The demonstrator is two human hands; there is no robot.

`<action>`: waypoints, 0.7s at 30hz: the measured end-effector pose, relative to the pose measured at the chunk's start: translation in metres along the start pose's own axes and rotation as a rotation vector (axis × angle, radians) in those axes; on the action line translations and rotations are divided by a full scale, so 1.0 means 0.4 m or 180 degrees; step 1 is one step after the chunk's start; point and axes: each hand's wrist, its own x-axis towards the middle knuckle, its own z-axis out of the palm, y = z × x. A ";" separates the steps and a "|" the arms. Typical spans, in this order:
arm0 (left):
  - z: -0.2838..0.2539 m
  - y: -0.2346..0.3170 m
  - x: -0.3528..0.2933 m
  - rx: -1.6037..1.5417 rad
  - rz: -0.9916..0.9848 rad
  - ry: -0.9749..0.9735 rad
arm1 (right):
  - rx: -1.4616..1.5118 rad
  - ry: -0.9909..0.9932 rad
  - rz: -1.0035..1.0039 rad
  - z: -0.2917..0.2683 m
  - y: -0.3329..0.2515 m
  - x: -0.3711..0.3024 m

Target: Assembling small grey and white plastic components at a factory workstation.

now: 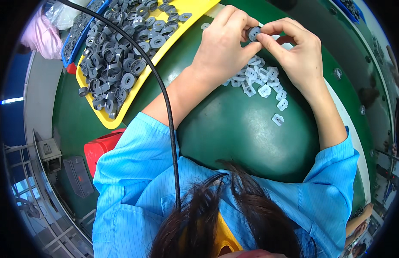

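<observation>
My left hand and my right hand meet at the top of the view, both pinching one small grey ring-shaped plastic part between their fingertips. Just below the hands lies a loose pile of several small pale translucent clips on the dark green table. One clip lies apart, nearer to me. Blue sleeves cover both upper arms.
A yellow tray heaped with several dark grey ring parts lies at the left. A blue tray sits beyond it, a red box near my left elbow. A black cable crosses my left arm.
</observation>
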 end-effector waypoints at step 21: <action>-0.018 0.004 0.017 0.0306 0.0880 -0.0576 | 0.2465 -0.1866 0.1942 -0.070 0.072 0.036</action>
